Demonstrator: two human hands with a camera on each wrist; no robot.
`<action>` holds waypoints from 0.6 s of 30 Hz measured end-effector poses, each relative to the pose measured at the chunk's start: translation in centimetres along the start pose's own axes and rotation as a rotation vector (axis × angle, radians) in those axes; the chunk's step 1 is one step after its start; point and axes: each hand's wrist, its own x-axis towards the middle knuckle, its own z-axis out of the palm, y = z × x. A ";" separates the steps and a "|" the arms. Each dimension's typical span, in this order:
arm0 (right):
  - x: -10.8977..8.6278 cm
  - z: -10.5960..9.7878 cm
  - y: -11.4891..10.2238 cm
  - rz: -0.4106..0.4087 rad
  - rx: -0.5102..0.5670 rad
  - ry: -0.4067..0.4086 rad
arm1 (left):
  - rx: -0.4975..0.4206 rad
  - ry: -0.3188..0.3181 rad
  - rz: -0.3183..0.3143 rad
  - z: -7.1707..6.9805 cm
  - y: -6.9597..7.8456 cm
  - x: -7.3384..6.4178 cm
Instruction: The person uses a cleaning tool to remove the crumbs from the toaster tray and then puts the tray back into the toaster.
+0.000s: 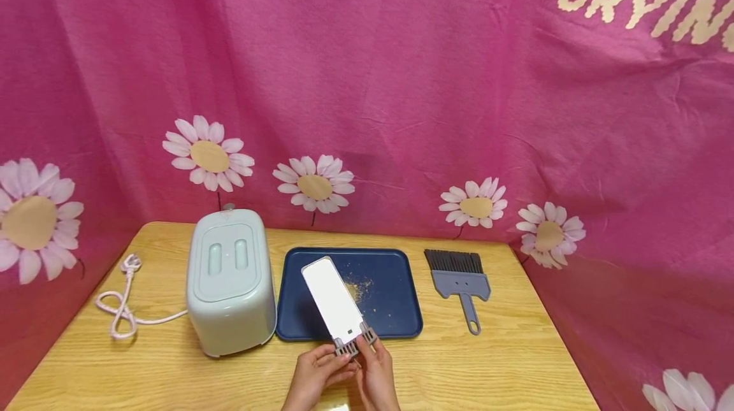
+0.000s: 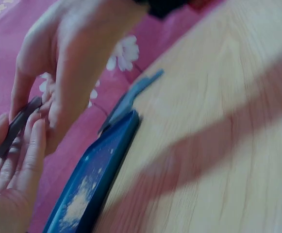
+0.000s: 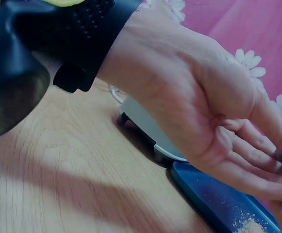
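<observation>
Both hands hold a toaster crumb tray, a long flat white plate (image 1: 331,299) with a grey slotted end, tilted over a dark blue tray (image 1: 395,283). My left hand (image 1: 315,373) grips the left of the grey end, thumb on top. On its right side, my right hand (image 1: 378,373) pinches the same end. In the left wrist view that end appears as a thin dark edge (image 2: 17,128) between the fingers. Tan crumbs (image 1: 357,290) lie scattered on the blue tray, partly hidden under the plate.
A pale green toaster (image 1: 229,283) with its lid on stands left of the blue tray. Its white cord (image 1: 120,315) lies looped at the far left. To the right rests a grey-blue brush (image 1: 461,280) with dark bristles. A pink curtain (image 1: 378,79) hangs behind the wooden table.
</observation>
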 end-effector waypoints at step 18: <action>-0.9 -4.9 0.1 0.211 -0.086 -0.087 | 0.496 0.510 -0.082 -8.6 5.7 -3.5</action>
